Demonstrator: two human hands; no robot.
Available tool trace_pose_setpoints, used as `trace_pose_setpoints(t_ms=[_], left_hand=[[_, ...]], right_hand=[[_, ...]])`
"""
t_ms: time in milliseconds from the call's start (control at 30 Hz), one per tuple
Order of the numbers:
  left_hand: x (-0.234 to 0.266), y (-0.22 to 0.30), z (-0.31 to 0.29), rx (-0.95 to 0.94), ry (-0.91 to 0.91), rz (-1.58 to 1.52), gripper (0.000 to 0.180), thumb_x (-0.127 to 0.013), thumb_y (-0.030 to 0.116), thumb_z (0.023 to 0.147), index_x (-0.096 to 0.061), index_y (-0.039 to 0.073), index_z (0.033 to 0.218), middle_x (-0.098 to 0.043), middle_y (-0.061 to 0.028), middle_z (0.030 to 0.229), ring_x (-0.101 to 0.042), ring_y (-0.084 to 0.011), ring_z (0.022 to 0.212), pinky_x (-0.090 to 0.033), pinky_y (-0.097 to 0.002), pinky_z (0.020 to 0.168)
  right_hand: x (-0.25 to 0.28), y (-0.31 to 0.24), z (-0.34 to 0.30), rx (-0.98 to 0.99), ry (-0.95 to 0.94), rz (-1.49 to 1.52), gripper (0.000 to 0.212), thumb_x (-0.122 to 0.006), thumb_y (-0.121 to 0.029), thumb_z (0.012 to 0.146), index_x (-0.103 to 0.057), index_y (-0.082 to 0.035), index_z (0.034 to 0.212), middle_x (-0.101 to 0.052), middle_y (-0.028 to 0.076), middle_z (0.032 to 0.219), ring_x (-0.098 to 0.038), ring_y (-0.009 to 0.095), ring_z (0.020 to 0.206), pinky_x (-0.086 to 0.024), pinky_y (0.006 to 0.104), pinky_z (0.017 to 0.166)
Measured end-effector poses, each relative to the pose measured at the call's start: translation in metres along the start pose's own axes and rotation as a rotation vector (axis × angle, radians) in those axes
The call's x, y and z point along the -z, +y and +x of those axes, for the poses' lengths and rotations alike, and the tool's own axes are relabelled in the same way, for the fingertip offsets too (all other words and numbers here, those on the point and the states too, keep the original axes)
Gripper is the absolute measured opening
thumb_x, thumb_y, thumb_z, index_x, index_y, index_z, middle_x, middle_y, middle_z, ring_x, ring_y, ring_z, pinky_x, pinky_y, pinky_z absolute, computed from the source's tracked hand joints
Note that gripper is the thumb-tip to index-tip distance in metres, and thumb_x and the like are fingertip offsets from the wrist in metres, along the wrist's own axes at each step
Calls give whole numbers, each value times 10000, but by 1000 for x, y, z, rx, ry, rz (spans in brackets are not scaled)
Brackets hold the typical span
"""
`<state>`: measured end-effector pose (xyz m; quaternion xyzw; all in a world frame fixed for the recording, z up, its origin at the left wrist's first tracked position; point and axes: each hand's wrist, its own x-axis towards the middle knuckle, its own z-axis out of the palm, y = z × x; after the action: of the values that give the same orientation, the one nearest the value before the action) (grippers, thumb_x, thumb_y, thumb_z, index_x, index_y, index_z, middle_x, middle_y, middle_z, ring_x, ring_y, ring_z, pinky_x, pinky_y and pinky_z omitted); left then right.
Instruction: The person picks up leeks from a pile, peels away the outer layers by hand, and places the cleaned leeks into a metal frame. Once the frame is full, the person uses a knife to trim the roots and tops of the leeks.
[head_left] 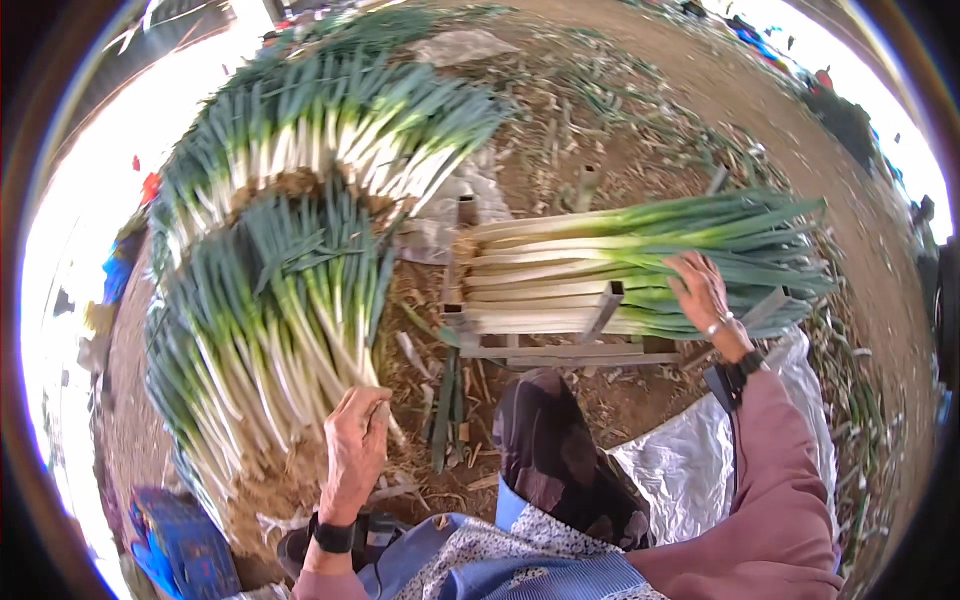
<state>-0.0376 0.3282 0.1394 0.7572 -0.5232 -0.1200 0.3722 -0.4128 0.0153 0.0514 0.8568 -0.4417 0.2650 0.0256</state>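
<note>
My left hand (355, 440) is closed around the white stalks of a leek at the near edge of a large fanned pile of leeks (270, 300) lying on the ground to my left. My right hand (700, 290) rests palm down, fingers spread, on a bundle of leeks (620, 260) that lies sideways in a wooden frame (560, 345) in front of me, roots to the left, green tops to the right. A ring and a dark wristband show on the right arm, which wears a pink sleeve.
A second fanned row of leeks (330, 120) lies behind the first. A silver plastic sheet (700, 450) is spread under my right arm. Trimmed leaves and soil cover the ground. A blue object (180, 545) sits at lower left.
</note>
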Motion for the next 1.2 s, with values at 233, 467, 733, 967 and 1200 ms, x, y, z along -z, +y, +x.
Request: trace_pose_setpoints(t_ms=[233,467,733,967,1200], left_hand=[[-109,-17,88,-170,-242,-118,133,-571,13,813,-610,-6,939,-628,-147,893,-626,-277,778,-493,-345,672],[-170,-34,124,-193,-297,-66,141,-585,-17,780,-591,4,918,-592,-159,863,-592,-355,810,-478,-391,703],[-212,-47,175,-296,-94,-27,377,-591,-63,711,-502,5,1071,-499,-196,1070,-548,-409,908,-471,-443,739],[-241,-51,199,-287,-81,110,387,-625,-15,726,-515,25,1095,-509,-172,1111,-518,-363,1014,-411,-440,858],[-259,-71,190,-322,-142,250,423,-614,-30,688,-533,32,1099,-505,-176,1134,-511,-347,1038,-403,-435,871]], right_hand=[[-66,17,17,56,-111,-99,317,-640,-116,730,-615,-96,1046,-534,124,1042,-489,315,1019,-382,430,918],[-107,23,38,209,-33,-241,352,-527,-85,770,-576,-117,1117,-484,138,1096,-455,326,1052,-343,484,946],[-67,12,80,303,-105,-329,398,-510,-45,747,-561,-149,1128,-473,87,924,-466,259,899,-338,420,837],[-72,30,135,347,-124,-348,472,-509,-1,728,-589,-195,1151,-476,69,909,-465,234,925,-315,403,861],[-109,52,101,98,-413,-411,522,-570,-109,805,-463,-199,1307,-435,161,1259,-401,334,1174,-273,490,1030]])
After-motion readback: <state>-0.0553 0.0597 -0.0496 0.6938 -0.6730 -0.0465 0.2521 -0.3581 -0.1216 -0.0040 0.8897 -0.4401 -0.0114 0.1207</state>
